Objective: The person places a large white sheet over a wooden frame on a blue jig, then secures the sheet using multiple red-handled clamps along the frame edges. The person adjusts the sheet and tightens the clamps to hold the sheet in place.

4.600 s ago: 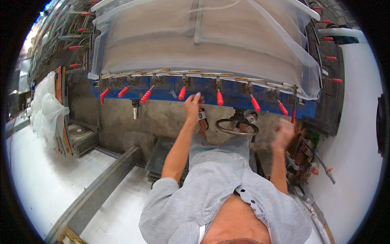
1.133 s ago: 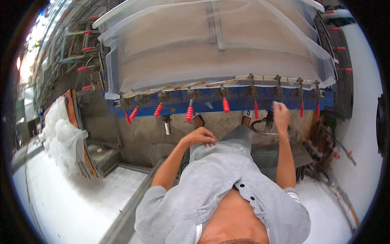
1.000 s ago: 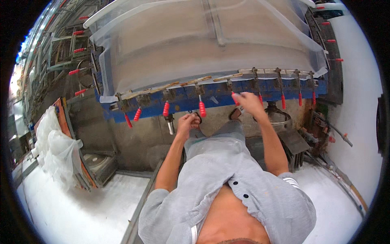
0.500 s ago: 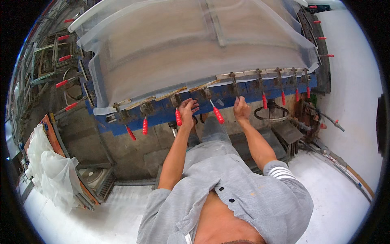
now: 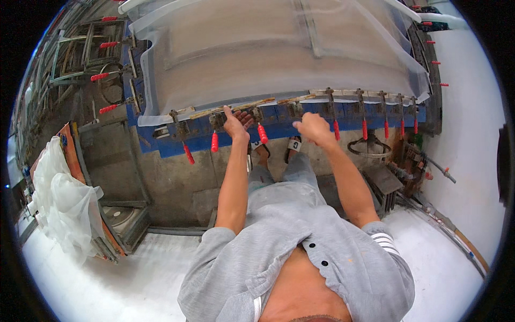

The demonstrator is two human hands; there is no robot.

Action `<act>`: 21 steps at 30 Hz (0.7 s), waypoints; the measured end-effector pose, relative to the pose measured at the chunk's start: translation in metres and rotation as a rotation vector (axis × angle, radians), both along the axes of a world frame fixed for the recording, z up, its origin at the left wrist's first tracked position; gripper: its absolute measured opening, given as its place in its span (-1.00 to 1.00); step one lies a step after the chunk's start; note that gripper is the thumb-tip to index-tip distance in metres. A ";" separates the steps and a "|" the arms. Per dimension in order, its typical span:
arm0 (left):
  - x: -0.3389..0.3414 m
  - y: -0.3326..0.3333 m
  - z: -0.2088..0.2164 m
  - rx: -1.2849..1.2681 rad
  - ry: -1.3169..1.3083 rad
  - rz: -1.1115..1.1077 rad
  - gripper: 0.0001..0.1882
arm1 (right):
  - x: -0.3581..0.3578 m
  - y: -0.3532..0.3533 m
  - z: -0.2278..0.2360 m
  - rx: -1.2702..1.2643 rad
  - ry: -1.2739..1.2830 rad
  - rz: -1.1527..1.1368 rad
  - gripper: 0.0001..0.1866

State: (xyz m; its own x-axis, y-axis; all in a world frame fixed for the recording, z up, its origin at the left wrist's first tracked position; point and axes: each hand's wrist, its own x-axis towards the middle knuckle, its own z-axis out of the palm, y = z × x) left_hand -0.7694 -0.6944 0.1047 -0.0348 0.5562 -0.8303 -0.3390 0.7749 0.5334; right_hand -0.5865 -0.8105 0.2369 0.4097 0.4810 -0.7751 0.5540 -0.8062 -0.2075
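Note:
A translucent plastic sheet (image 5: 225,80) covers a framed panel on a blue table edge (image 5: 279,121). Toggle clamps with red handles line that edge, pressing on thin wooden strips (image 5: 232,109). My left hand (image 5: 236,124) is palm up, fingers apart, between two red clamp handles (image 5: 214,142); its fingertips are near the strip. Slightly right of centre, my right hand (image 5: 315,129) is closed beside a toggle clamp (image 5: 295,110). That clamp's handle is hidden and appears to be inside my fist. Another red handle (image 5: 336,130) stands just right of this hand.
More clamps (image 5: 108,77) run along the table's left side. A round metal handwheel (image 5: 370,147) sits below the edge at right. Crumpled white sheeting (image 5: 64,201) hangs over a stack at left. Metal frames (image 5: 72,59) stand at far left; pipes (image 5: 448,228) lie at right.
My right hand has moved from one clamp to the clamp on its left and closed there. My left hand has risen toward the strip. The view has shifted, moving the table right and up.

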 end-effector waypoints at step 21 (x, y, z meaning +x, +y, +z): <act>-0.011 0.010 -0.034 0.120 0.033 0.246 -0.63 | -0.045 -0.095 -0.135 0.853 -0.382 -0.158 -0.59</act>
